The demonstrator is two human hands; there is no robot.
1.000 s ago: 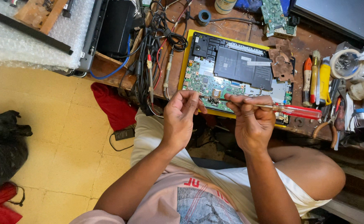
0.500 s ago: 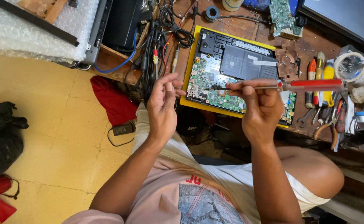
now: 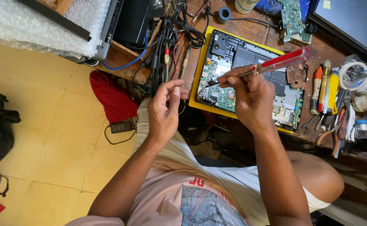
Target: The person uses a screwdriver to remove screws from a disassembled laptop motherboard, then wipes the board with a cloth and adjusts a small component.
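1. Wooden workbench, cluttered with tools, carries an opened laptop on a yellow mat.
2. Right hand, fingers pinched, angles a red-handled screwdriver onto the green circuit board.
3. Left hand hovers beside the mat, fingertips pinched together; contents unclear.

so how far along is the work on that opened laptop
Done: the laptop lies open on a yellow mat, circuit board and dark inner parts exposed. In hand: the right hand holds a red-handled screwdriver, its tip at the green board's left part; the left hand is lifted beside it, fingers pinched, contents too small to tell. Left: the boards remain in the case.
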